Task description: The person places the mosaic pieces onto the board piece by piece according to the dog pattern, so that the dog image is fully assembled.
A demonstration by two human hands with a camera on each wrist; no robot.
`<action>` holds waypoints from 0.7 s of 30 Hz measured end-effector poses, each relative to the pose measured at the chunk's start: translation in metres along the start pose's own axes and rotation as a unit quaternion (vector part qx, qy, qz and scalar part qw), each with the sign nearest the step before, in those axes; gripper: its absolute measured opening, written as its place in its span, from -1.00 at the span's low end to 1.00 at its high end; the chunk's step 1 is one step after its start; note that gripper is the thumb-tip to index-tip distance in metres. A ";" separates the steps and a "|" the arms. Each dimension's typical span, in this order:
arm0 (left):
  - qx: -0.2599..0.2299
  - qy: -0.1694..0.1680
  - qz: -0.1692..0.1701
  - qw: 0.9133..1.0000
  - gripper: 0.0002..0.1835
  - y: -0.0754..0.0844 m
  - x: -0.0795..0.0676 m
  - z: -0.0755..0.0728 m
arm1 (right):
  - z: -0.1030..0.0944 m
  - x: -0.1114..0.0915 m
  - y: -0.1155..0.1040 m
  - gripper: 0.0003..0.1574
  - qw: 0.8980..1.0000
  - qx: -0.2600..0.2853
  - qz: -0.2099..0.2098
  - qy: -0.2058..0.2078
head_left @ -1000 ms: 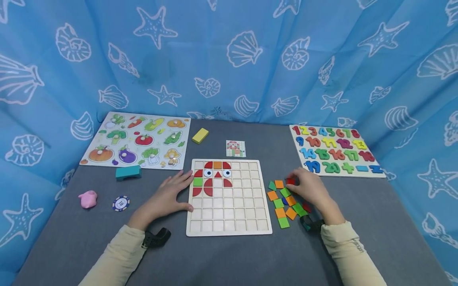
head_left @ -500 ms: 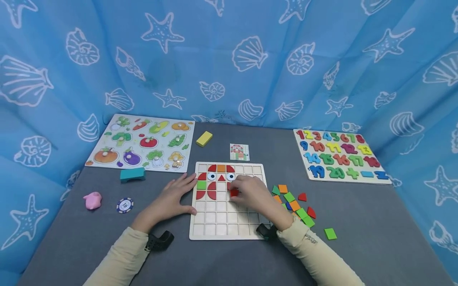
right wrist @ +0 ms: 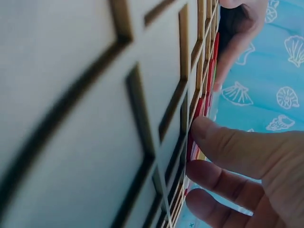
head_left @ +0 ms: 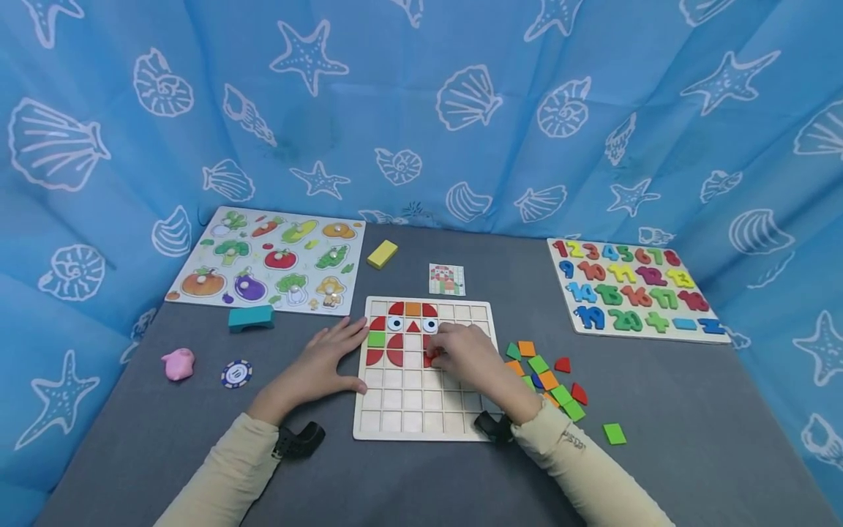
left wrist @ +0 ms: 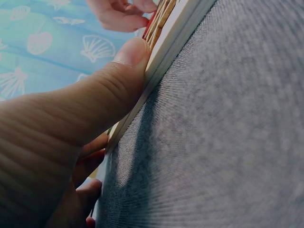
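A wooden grid board (head_left: 412, 400) lies in the middle of the table, its upper left cells filled with red tiles, a green tile (head_left: 376, 339), an orange tile (head_left: 413, 309) and two eye tiles. My left hand (head_left: 321, 371) rests along the board's left side, fingers spread, the thumb (left wrist: 130, 52) against the edge in the left wrist view. Over the grid, just right of the middle column, my right hand (head_left: 466, 360) pinches a red curved tile (head_left: 427, 361) at a cell below the right eye. Its thumb (right wrist: 209, 135) presses on red in the right wrist view; the fingers partly hide nearby cells.
Right of the board lie loose coloured tiles (head_left: 549, 380) and a separate green tile (head_left: 615, 434). A pattern card (head_left: 447, 279) and yellow block (head_left: 382, 254) lie behind. Vegetable puzzle (head_left: 273, 258), teal block (head_left: 251, 318), pink pig (head_left: 178, 364), poker chip (head_left: 236, 373) are left; number puzzle (head_left: 635, 289) right.
My right hand has gone left from the loose tiles to the board, carrying a red tile, and stays at that cell. The left hand keeps its place on the board's edge.
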State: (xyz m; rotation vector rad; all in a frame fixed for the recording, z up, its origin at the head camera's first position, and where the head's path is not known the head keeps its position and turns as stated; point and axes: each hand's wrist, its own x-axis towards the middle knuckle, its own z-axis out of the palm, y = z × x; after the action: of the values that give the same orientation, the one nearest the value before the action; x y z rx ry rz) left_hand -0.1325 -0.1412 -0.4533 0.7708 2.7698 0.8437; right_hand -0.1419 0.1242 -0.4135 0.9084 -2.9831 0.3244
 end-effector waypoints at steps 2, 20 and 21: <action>-0.001 -0.001 0.000 1.000 0.05 0.000 0.000 0.001 | -0.004 -0.003 0.004 -0.85 1.000 0.011 0.009 -0.006; -0.016 -0.004 0.002 1.000 0.03 0.002 0.001 -0.001 | -0.040 -0.087 0.106 -0.74 0.981 0.055 0.187 0.017; -0.016 -0.004 0.002 1.000 0.03 0.002 0.001 0.000 | -0.039 -0.088 0.107 -0.73 0.981 0.050 0.188 0.011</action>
State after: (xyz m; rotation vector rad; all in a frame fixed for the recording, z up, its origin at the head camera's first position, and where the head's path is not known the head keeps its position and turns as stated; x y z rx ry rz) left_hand -0.1323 -0.1391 -0.4520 0.7719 2.7414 0.8805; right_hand -0.1299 0.2675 -0.4021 0.3319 -3.1268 0.4872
